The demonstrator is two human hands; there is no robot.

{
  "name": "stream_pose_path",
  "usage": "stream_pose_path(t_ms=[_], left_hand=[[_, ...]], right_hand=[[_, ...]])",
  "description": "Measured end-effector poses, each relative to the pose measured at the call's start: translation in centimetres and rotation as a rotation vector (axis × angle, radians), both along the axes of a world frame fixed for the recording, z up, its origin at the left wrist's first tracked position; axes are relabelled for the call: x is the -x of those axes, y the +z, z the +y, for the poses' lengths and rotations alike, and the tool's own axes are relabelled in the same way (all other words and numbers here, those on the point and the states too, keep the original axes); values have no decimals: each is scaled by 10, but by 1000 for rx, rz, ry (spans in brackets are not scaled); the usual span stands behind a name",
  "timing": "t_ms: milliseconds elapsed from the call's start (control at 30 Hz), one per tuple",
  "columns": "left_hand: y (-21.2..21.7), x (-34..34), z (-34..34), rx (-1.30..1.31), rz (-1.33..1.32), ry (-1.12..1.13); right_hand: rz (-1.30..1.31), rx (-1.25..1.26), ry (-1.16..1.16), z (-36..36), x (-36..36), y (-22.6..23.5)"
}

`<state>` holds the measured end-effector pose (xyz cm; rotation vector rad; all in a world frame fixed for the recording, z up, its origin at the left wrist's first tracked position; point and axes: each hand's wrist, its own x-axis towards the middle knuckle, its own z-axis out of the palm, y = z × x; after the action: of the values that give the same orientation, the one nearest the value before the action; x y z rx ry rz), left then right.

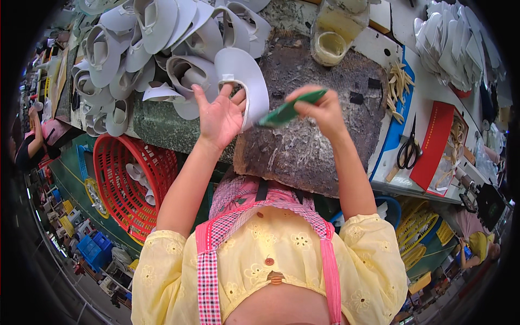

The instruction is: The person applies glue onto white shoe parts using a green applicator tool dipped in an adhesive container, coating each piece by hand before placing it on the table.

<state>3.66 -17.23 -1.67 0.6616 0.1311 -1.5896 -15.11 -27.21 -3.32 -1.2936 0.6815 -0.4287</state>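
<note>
My left hand [221, 118] is palm up, thumb out, with its fingers stretched into the opening of a white visor-shaped piece [255, 89]. The fingertips meet the piece's inner rim and seem to bear it from beneath; their ends are hidden. My right hand [322, 111] is closed around a flat green tool [292, 111], perhaps a brush. Motion smears its end, which lies close beside the piece's lower tip. Below both hands is a worn dark mat [309, 154] with pale smears. Many similar white pieces [157, 24] are heaped at the far left.
A glue-smeared plastic container [338, 35] stands behind the mat. To the right are pale strips [398, 89], black scissors [407, 154], a red box [435, 142] and stacked white flat pieces [452, 46]. A red basket [111, 181] stands below the table's left edge.
</note>
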Motion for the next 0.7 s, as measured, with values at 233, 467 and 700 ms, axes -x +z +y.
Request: stream_pose_path(t_ms=[233, 467, 700], left_hand=[[-7, -5, 3, 1, -19, 110], [-30, 11, -6, -493, -623, -326], [-11, -9, 14, 278, -1985, -1188]], right_hand=[[-357, 225, -118, 29, 3, -1], [6, 646, -913, -58, 29, -11], [-15, 694, -700, -124, 59, -31]])
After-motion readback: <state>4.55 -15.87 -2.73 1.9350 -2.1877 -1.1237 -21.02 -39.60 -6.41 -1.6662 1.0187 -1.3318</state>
